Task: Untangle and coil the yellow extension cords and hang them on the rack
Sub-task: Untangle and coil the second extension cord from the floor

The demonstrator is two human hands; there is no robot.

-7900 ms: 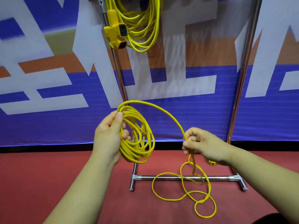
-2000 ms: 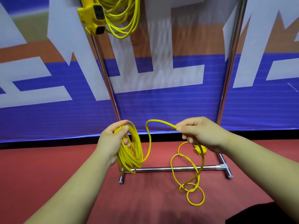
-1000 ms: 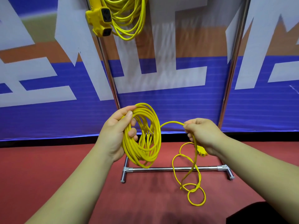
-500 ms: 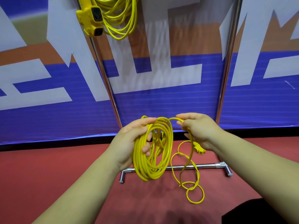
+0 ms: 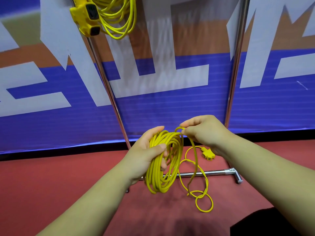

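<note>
Your right hand [image 5: 206,132] has closed in since a second ago and now meets the top of the coil of thin yellow extension cord [image 5: 162,178], which is held in your left hand [image 5: 146,155]. Your left grip wraps fingers and thumb round the bundled turns, which hang below it. Your right grip pinches a single strand at the coil's top. From there a loose tail [image 5: 202,200] drops in loops to the red floor [image 5: 68,184], and a yellow plug end [image 5: 208,155] shows below your right wrist. You have two cords: this one and a second yellow coil [image 5: 117,17], which hangs with its socket block [image 5: 87,17] on the chrome tube rack [image 5: 109,92].
</note>
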